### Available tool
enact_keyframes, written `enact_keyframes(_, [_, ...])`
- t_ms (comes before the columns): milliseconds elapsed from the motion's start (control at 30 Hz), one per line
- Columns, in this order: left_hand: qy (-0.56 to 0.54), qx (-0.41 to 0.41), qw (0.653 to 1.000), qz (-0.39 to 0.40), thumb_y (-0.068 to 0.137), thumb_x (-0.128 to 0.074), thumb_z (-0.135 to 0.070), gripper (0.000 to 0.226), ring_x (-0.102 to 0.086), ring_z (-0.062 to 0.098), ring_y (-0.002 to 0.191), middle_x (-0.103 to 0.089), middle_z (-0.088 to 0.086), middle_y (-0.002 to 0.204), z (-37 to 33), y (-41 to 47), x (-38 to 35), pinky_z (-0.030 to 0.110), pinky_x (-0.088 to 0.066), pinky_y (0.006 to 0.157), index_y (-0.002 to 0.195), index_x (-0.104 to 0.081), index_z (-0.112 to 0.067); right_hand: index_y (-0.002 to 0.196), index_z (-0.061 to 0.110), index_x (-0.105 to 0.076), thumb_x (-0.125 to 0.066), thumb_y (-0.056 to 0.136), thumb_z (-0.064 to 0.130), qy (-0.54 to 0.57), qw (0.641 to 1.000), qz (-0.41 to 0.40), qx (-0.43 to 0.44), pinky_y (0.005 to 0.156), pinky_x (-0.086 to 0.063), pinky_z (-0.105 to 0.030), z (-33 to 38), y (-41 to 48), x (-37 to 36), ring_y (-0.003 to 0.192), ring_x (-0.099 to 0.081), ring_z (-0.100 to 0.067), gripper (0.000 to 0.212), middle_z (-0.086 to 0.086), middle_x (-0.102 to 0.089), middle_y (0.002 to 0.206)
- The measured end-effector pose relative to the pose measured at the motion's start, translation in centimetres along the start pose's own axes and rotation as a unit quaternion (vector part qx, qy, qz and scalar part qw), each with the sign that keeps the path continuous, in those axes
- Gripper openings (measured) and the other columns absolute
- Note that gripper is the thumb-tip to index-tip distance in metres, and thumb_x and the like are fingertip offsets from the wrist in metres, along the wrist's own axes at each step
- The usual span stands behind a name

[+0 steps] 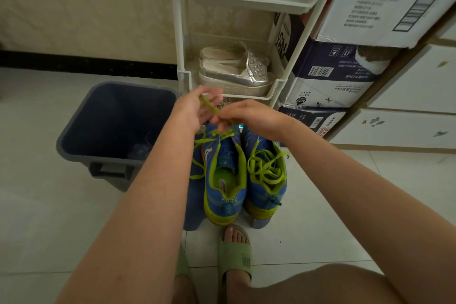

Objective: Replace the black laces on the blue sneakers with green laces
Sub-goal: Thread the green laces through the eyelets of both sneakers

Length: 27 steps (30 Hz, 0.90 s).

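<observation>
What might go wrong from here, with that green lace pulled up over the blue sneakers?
1. The green lace stretched between the left hand and right hand looks taut; a slip from either pinch may pull it back out of the sneaker beside the bin.
2. The loose lace heaped on the other sneaker lies close and might tangle with it.
3. A dropped end may land in the open bin.

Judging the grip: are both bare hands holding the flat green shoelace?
Yes: the left hand and the right hand each grip the flat green shoelace, which runs between them above the blue sneakers.
</observation>
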State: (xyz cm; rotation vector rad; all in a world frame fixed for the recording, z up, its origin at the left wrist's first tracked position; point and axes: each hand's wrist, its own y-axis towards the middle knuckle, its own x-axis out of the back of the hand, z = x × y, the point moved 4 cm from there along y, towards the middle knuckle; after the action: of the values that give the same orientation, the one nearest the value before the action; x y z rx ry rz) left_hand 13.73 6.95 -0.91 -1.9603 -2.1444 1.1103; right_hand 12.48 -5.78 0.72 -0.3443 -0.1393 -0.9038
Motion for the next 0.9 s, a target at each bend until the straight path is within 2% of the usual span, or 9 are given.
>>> enact_keyframes(100, [-0.027, -0.069, 0.997, -0.008, 0.103, -0.034, -0.014, 0.027, -0.062, 0.01, 0.064, -0.066, 0.003, 0.085, -1.1, -0.6, -0.6, 0.021, -0.052, 0.06, 0.126, -0.048, -0.015, 0.109, 0.013, -0.069, -0.041, 0.1, 0.035, -0.068, 0.992, -0.057, -0.084, 0.098, -0.041, -0.034, -2.0, -0.3, 0.7, 0.101, -0.059, -0.017, 0.036, -0.002, -0.069, 0.11])
enact_keyframes(167, [0.135, -0.095, 0.986, 0.031, 0.101, -0.033, -0.009, 0.03, -0.052, 0.006, 0.057, -0.065, -0.002, 0.083, -1.2, -1.1, -1.7, 0.014, -0.042, 0.048, 0.113, -0.059, -0.019, 0.115, 0.014, -0.065, -0.029, 0.1, 0.049, 0.003, 0.985, -0.135, -0.105, 0.091, -0.042, -0.033, -2.4, -0.1, 1.6, 0.099, -0.055, -0.018, 0.052, 0.0, -0.065, 0.113])
enact_keyframes(267, [0.322, -0.086, 0.937, 0.105, 0.097, -0.035, -0.005, 0.035, -0.044, 0.005, 0.053, -0.064, -0.003, 0.078, 0.4, -1.3, -3.1, 0.011, -0.031, 0.04, 0.093, -0.065, -0.024, 0.103, 0.013, -0.063, -0.024, 0.098, 0.056, 0.232, 0.96, -0.125, -0.092, 0.082, -0.045, -0.034, -2.2, 0.6, 1.7, 0.078, -0.056, -0.018, 0.058, -0.006, -0.063, 0.09])
enact_keyframes(333, [0.367, -0.07, 0.921, 0.107, 0.097, -0.036, -0.006, 0.032, -0.041, 0.007, 0.052, -0.063, -0.002, 0.076, 1.0, -1.0, -3.2, 0.013, -0.027, 0.038, 0.095, -0.064, -0.022, 0.098, 0.01, -0.063, -0.036, 0.099, 0.046, 0.263, 0.953, -0.125, -0.08, 0.086, -0.047, -0.034, -1.9, 0.8, 1.5, 0.069, -0.055, -0.018, 0.045, -0.002, -0.062, 0.073])
enact_keyframes(433, [0.497, -0.037, 0.861, 0.099, 0.099, -0.032, -0.011, 0.038, -0.041, 0.009, 0.052, -0.063, -0.002, 0.073, 1.3, -0.6, -2.3, 0.018, -0.028, 0.043, 0.085, -0.067, -0.017, 0.102, 0.013, -0.062, -0.044, 0.099, 0.025, 0.287, 0.941, -0.165, -0.071, 0.082, -0.047, -0.028, -2.0, 0.9, 2.3, 0.077, -0.058, -0.015, 0.022, 0.0, -0.066, 0.089])
enact_keyframes(633, [0.523, 0.037, 0.851, -0.033, 0.102, -0.029, -0.012, 0.038, -0.044, 0.012, 0.057, -0.059, 0.002, 0.074, 0.8, 0.6, 1.5, 0.022, -0.035, 0.054, 0.095, -0.066, -0.007, 0.101, 0.013, -0.063, -0.06, 0.092, 0.019, 0.261, 0.936, -0.218, -0.085, 0.049, -0.037, -0.017, -3.1, -0.1, 2.8, 0.057, -0.039, -0.008, 0.012, -0.001, -0.051, 0.082])
enact_keyframes(767, [0.543, 0.069, 0.835, -0.058, 0.097, -0.046, -0.009, 0.021, -0.057, 0.017, 0.074, -0.065, 0.008, 0.09, 0.3, 1.4, 3.4, 0.029, -0.049, 0.075, 0.093, -0.066, -0.004, 0.096, 0.011, -0.058, -0.057, 0.093, 0.014, 0.371, 0.901, -0.221, -0.048, 0.048, -0.043, -0.016, -2.6, -0.4, 3.0, 0.053, -0.047, -0.007, 0.005, 0.0, -0.055, 0.071])
enact_keyframes(833, [0.579, 0.062, 0.809, -0.082, 0.091, -0.056, -0.009, 0.019, -0.063, 0.021, 0.09, -0.067, 0.011, 0.104, 0.0, 1.9, 4.0, 0.038, -0.05, 0.093, 0.105, -0.066, 0.0, 0.095, 0.012, -0.06, -0.057, 0.093, 0.012, 0.385, 0.898, -0.207, -0.04, 0.053, -0.049, -0.016, -2.4, -0.4, 2.9, 0.057, -0.057, -0.007, 0.003, 0.0, -0.062, 0.073])
enact_keyframes(900, [0.622, 0.07, 0.771, -0.117, 0.085, -0.063, -0.013, 0.029, -0.063, 0.025, 0.101, -0.067, 0.011, 0.109, -0.1, 2.3, 4.5, 0.044, -0.048, 0.096, 0.112, -0.065, -0.003, 0.097, 0.013, -0.059, -0.056, 0.093, 0.011, 0.39, 0.902, -0.18, -0.04, 0.056, -0.053, -0.018, -2.3, -0.5, 2.4, 0.061, -0.062, -0.008, 0.006, 0.0, -0.066, 0.077])
